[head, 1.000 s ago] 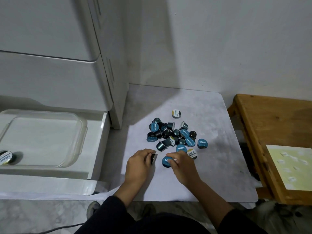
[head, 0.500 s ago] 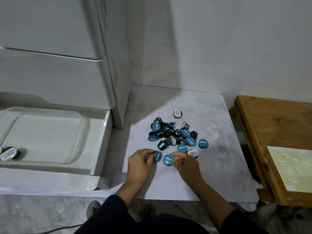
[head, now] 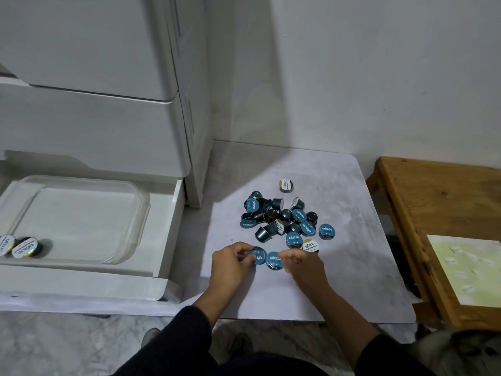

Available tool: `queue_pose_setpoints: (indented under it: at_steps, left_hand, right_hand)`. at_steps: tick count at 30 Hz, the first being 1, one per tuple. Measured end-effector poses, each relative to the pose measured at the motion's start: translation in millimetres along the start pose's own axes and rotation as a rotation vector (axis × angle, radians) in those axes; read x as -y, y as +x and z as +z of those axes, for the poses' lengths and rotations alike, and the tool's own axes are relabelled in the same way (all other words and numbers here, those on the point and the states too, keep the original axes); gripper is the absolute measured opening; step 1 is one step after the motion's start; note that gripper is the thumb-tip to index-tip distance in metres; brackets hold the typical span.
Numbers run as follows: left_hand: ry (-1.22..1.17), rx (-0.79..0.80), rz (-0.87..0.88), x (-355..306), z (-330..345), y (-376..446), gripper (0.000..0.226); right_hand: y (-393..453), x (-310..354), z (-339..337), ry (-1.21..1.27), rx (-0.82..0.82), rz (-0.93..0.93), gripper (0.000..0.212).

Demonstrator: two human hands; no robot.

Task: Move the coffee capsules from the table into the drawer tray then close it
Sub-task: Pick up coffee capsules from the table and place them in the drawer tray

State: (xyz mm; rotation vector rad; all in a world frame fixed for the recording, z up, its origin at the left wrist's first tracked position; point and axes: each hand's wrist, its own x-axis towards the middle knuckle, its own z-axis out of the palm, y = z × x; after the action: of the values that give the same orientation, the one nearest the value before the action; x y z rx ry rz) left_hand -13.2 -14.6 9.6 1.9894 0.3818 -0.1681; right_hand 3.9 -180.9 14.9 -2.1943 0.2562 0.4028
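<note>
Capsules (head: 282,219) lie heaped on the white table (head: 339,267); two sit in the open drawer's clear tray (head: 81,213). Left hand (head: 230,263) pinches one teal capsule (head: 257,258), right hand (head: 303,267) fingers curl against another (head: 274,260). Pickup underway; next, carry both leftward to the tray.

Teal-lidded dark coffee capsules (head: 284,218) with white lettering, a few white-and-gold lids among them, pale grey mottled table mat (head: 339,267), clear glass drawer tray (head: 141,213) in white drawer (head: 81,286), honey-brown wooden bench (head: 423,207), pale yellow sheet (head: 469,270), black sleeves
</note>
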Motion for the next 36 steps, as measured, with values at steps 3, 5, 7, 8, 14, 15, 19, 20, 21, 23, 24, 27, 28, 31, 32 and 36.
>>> queue_pose_setpoints:
  at_steps: [3,5,7,8,14,15,19,20,21,23,24,27,28,31,32,36]
  left_hand:
    - [-0.005,0.023,0.007,1,2,-1,0.017]
    - [-0.005,0.030,0.008,2,2,0,0.017]
    - [-0.004,0.035,0.009,1,1,-1,0.017]
    - [-0.005,0.032,0.010,-1,-1,-1,0.017]
    - [-0.057,0.015,0.064,-33,-23,-3,0.022]
    - [-0.060,0.013,0.094,-42,-31,-4,0.023]
    - [-0.036,0.032,0.206,-81,-78,-4,0.022]
    - [-0.018,0.042,0.230,-88,-93,-3,0.022]
    - [0.000,0.053,0.250,-95,-109,-3,0.023]
    - [0.025,0.086,0.280,-105,-143,-4,0.024]
    - [0.049,0.098,0.297,-107,-161,-4,0.023]
    - [0.154,0.109,0.339,-104,-214,-2,0.023]
    - [0.182,0.125,0.346,-99,-232,-1,0.024]
    - [0.296,0.193,0.334,-75,-286,8,0.026]
    - [0.337,0.212,0.326,-65,-303,11,0.025]
    - [0.457,0.287,0.304,-20,-360,29,0.022]
  right_hand:
    - [-1,-3,0,-0.001,-0.003,-0.007,0.022]
    - [-1,-5,-1,-0.014,-0.006,-0.019,0.022]
    - [-1,-5,-3,-0.046,-0.018,-0.047,0.022]
    - [-2,-3,-5,-0.045,-0.037,-0.060,0.022]
    - [-9,35,-35,0.238,0.012,-0.077,0.023]
    - [-9,47,-41,0.260,0.040,-0.083,0.025]
    - [-12,101,-59,0.234,0.087,-0.190,0.026]
    - [-14,116,-61,0.211,0.100,-0.228,0.027]
    - [-15,130,-61,0.184,0.115,-0.269,0.027]
    - [-18,158,-56,0.124,0.162,-0.343,0.026]
    - [-20,172,-51,0.096,0.189,-0.372,0.026]
    - [-24,211,-26,0.068,0.286,-0.427,0.026]
    - [-26,223,-14,0.063,0.320,-0.438,0.026]
    - [-29,255,31,0.052,0.410,-0.472,0.025]
    - [-29,265,48,0.034,0.435,-0.478,0.025]
    - [-20,297,122,-0.093,0.520,-0.473,0.023]
